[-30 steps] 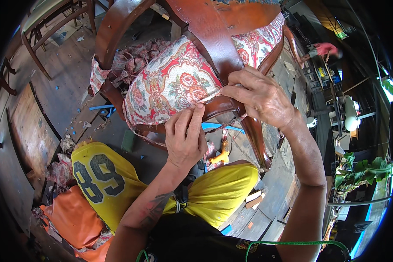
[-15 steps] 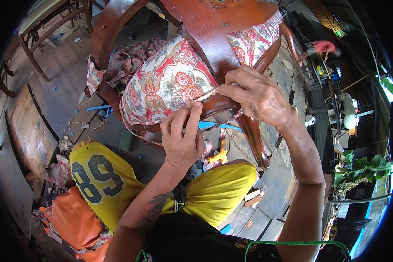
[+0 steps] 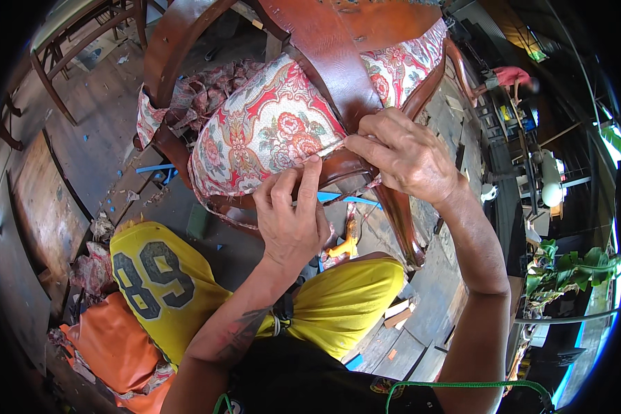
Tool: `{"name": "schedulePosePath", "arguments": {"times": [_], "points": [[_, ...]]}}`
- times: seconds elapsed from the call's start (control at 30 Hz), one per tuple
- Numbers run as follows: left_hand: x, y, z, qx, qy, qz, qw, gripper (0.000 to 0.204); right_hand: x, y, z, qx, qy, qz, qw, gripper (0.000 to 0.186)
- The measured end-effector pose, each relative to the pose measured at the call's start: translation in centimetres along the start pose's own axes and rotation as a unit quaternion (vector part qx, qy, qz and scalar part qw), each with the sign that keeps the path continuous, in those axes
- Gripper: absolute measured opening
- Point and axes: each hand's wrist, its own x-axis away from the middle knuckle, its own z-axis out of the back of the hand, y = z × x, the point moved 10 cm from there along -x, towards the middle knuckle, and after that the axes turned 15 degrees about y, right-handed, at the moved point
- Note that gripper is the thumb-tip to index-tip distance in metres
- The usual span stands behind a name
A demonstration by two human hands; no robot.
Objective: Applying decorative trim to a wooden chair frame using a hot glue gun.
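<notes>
Floral seat fabric [image 3: 245, 141], white with red roses, meets the near edge of the wooden chair [image 3: 338, 62], right hand [image 3: 410, 155] pinching its pale edging strip [image 3: 332, 148], left hand [image 3: 288, 214], grip undeterminable, touching there with forefinger extended.

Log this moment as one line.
left hand: touching floral seat edge | right hand: pinching pale strip | wooden chair: before person

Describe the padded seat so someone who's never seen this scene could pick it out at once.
Look top centre for the big glossy reddish-brown wooden chair frame. Within it, just above the person's left hand, find the padded seat. Its pale cloth carries red roses and scrolls and is stretched smooth, unlike the crumpled reddish cloth at its upper left.
</notes>
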Motion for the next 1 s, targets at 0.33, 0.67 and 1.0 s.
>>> {"name": "schedulePosePath", "arguments": {"times": [0.33, 0.67, 1.0], "points": [[-0.9, 0.5, 0.0, -0.025, -0.014, -0.006, 1.000, 0.059, -0.1, -0.5, 0.1, 0.025, -0.010, 0.008, 1.000, 0.041], [-1.9, 1.9, -0.2, -0.004, -0.011, -0.006, 1.000, 0.052, 0.0, -0.7, 0.0, 0.046, -0.004, 0.013, 0.999, 0.040], [-2.1, 2.6, -0.7, -0.037, 0.011, -0.026, 0.999, 0.063, 0.0, -0.6, 0.0, 0.051, 0.001, 0.008, 0.999, 0.044]]}}
